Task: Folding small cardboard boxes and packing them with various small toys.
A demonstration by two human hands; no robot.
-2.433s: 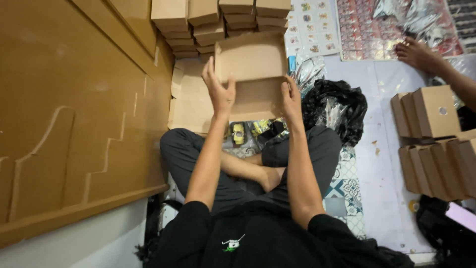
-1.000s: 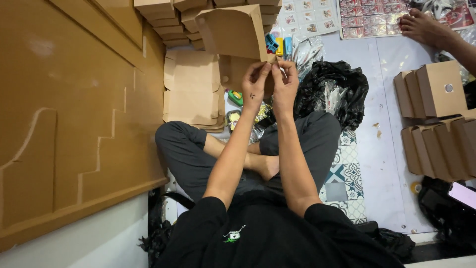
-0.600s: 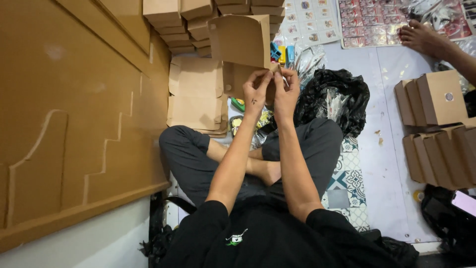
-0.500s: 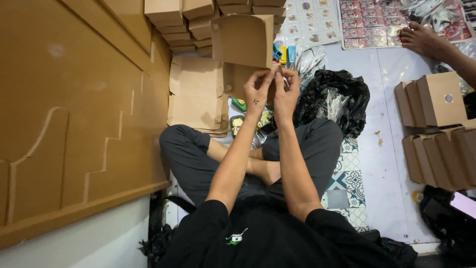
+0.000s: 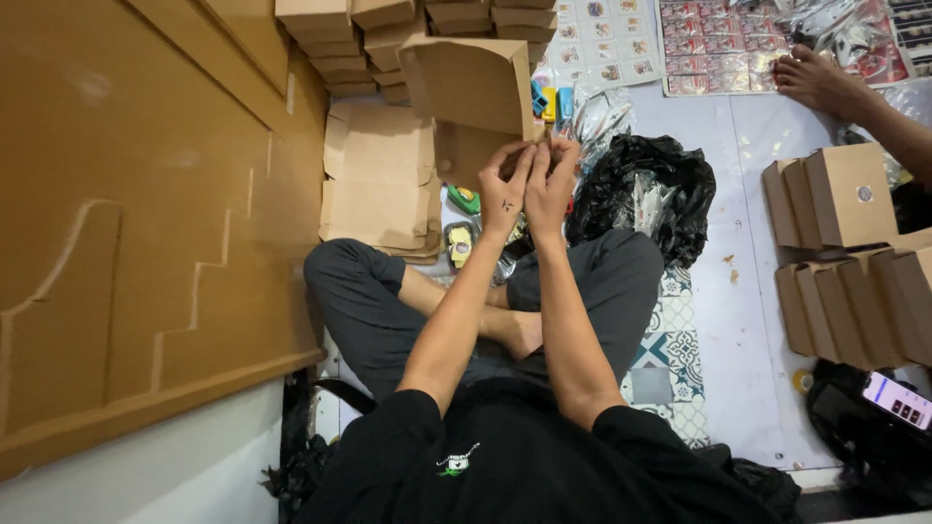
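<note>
So, head view only, looking down at a seated person w/ crossed legs.
Left hand: raised in front of chest, fingers pinched on lower corner of the half-folded cardboard box.
Right hand: pressed right beside the left, thumb and fingers clenched on same corner/flap; exact grip partly hidden by the left.
Box: brown, held up above the lap, open panel tilted away from the person, lower edge between both hands.
Flat blanks: stack of unfolded cardboard on floor, just left of the hands.
Folded boxes: piled at top, behind the held box.
Black bag: crumpled plastic, just right of the hands, shiny wrappers in it.
Small items: green and yellow bits on floor under the wrists, too small to tell.
Box row: finished boxes w/ round hole, far right.
Other person: hand top right resting on sticker sheets, well apart.
Phone: lit, bottom right.
</note>
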